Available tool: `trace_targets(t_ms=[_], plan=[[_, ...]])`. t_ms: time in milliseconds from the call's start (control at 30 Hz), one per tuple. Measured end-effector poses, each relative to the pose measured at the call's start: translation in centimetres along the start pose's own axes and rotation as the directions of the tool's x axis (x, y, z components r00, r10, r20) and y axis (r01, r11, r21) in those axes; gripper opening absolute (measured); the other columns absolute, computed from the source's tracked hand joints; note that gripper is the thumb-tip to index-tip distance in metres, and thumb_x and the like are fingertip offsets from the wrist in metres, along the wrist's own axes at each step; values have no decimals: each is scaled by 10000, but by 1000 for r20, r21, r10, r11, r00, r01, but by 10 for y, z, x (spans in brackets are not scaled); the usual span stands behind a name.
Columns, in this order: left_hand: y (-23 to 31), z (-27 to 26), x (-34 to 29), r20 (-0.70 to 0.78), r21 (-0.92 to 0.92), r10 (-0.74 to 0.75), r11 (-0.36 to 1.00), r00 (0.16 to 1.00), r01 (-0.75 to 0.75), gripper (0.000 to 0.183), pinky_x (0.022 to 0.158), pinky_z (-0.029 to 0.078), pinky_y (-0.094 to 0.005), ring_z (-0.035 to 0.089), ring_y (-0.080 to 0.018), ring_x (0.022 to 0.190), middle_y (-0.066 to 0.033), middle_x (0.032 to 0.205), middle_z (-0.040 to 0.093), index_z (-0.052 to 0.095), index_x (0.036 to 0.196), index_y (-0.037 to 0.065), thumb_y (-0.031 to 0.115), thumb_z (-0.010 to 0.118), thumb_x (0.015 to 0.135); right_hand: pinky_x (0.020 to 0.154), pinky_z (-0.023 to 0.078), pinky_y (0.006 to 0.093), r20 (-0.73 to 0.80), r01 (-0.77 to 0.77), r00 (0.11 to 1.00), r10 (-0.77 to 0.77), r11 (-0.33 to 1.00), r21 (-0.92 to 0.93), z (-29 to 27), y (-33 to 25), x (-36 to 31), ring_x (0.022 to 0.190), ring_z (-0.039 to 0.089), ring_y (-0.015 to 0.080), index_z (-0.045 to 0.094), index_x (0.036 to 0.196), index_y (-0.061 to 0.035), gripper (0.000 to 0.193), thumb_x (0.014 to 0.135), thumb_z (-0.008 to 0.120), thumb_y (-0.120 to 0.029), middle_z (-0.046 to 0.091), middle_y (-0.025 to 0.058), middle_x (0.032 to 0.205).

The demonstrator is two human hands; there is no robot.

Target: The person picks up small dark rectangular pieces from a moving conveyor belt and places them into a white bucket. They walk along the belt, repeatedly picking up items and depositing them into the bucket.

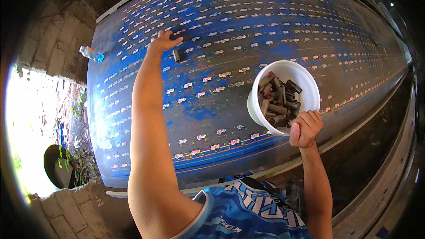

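Note:
My left hand (164,41) reaches far out over a long blue-and-dark work surface (208,66), fingers spread and holding nothing I can see. Just beside it, below the thumb, is a small greyish cylinder (176,55); whether it stands or lies I cannot tell. With my right hand (305,128) I grip the near right rim of a white plastic bucket (308,84). Several short, dark, worn cylinders (279,99) lie jumbled inside the bucket, which is tilted so its mouth shows. Rows of small printed pieces (206,79) cover the surface.
A clear bottle with blue liquid (92,54) lies at the surface's left edge. A pale rail (283,167) runs along the near side, close to my body. Beyond the left end are block paving (66,212) and a dark round container (55,166).

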State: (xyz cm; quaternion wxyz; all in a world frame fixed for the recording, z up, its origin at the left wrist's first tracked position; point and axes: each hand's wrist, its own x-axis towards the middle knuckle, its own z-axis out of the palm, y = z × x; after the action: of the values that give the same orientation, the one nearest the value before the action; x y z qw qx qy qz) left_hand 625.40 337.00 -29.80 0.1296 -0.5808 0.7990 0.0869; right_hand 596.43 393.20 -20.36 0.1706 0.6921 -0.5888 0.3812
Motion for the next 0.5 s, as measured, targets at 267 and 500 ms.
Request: trace_targets(t_ms=[267,500], plan=[[7,-7,-50,173,-243,-53,965,983,95,1136,990,566,-634,426,-481,1491,-228,1709,245,302,1676,217,885,642,824,576,331,412,-17,-1,1000,1,1000,2,1,1,-4,566,475,279,577,659,-87,219,855,636,-166,521,68,670],[32,-3,-103,195,-310,114,949,974,-49,957,610,690,-442,712,-443,1078,-242,1558,364,340,1618,212,417,870,848,594,350,418,16,-2,1000,1,1000,10,2,0,-5,578,478,286,577,673,-82,207,859,606,-168,529,75,675]])
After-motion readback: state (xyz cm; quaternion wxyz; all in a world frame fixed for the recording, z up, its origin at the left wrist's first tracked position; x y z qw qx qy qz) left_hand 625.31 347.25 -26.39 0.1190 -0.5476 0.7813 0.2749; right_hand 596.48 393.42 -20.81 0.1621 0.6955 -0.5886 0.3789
